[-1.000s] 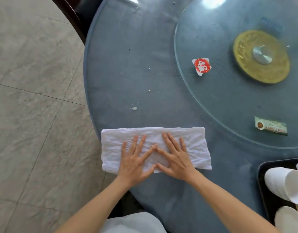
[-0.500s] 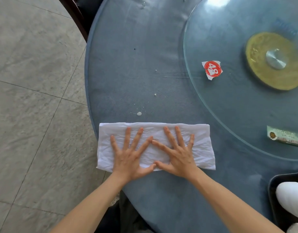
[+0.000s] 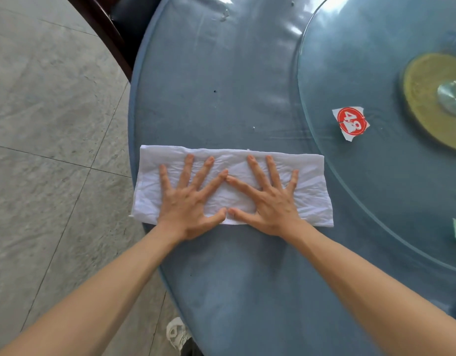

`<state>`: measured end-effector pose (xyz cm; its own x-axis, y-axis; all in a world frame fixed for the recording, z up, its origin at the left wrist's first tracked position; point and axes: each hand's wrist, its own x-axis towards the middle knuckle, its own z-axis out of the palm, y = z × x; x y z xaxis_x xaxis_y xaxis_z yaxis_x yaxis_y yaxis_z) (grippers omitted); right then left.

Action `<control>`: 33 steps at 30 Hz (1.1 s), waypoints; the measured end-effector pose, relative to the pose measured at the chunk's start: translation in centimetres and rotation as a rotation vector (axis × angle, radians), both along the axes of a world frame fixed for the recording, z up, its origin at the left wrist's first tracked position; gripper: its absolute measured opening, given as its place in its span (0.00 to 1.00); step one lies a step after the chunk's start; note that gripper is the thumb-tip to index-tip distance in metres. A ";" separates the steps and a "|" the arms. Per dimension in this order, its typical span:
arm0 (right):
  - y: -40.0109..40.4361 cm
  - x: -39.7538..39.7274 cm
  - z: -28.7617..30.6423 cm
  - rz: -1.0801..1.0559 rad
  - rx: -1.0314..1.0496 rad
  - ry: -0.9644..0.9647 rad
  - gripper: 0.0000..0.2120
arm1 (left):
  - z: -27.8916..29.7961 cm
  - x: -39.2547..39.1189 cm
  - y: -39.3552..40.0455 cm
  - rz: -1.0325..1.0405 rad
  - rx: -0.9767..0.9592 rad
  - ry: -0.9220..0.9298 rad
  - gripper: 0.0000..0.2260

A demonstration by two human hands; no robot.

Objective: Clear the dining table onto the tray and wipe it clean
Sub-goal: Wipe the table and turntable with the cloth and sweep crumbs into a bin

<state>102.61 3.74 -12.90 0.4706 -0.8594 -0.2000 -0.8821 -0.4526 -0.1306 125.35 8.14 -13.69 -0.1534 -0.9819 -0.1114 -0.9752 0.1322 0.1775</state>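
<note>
Both flat, fingers spread wide, your left hand point(image 3: 188, 201) and right hand point(image 3: 269, 201) have pushed the white cloth point(image 3: 311, 191) toward 12 o'clock over the crumbs, so the table point(image 3: 221, 73) wiping advances.

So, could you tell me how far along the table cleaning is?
No dishes remain in view. Wiping is in hand: left hand and right hand press the white cloth flat on the table. Left: specks ahead and the glass turntable.

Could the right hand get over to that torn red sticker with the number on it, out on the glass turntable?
Probably yes. The right hand lies flat on the white cloth, holding nothing, and only bare blue table and clear glass lie between it and the red sticker. Nothing stands in the way.
</note>
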 end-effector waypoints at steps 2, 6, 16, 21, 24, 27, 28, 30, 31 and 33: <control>-2.0 1.0 0.0 -0.012 -0.001 -0.005 0.37 | -0.3 1.1 -2.2 -0.009 -0.014 0.005 0.37; -6.6 3.5 0.1 -0.063 -0.009 -0.022 0.36 | -0.8 3.7 -8.2 -0.034 -0.026 0.009 0.34; -16.8 7.3 -0.6 -0.161 -0.057 -0.021 0.35 | -0.8 7.9 -20.8 -0.132 -0.010 0.009 0.36; -21.9 8.5 -0.5 -0.205 -0.026 -0.002 0.37 | -0.5 9.2 -26.5 -0.211 -0.014 0.006 0.42; -25.3 9.5 -0.3 -0.232 -0.022 0.013 0.38 | -0.5 10.3 -30.5 -0.255 -0.021 -0.015 0.43; -28.4 10.8 -0.3 -0.279 -0.018 0.021 0.37 | -0.3 11.6 -34.9 -0.315 0.004 -0.018 0.44; -29.5 11.1 -0.3 -0.299 -0.015 0.022 0.37 | -0.4 11.9 -36.5 -0.328 0.009 -0.010 0.44; -32.1 11.9 -0.4 -0.328 -0.010 0.023 0.37 | -0.4 12.5 -39.6 -0.334 0.009 0.005 0.44; -33.5 12.1 -0.3 -0.335 -0.010 0.024 0.37 | -0.5 12.8 -41.2 -0.336 0.008 0.011 0.43; -36.1 12.6 -0.3 -0.348 -0.012 0.030 0.36 | -0.5 13.1 -44.0 -0.343 0.011 0.026 0.43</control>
<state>115.21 -32.32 -13.22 0.1427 -0.9697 -0.1984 -0.9872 -0.1252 -0.0985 138.47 -35.85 -14.17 -0.4773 -0.8713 -0.1138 -0.8694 0.4495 0.2050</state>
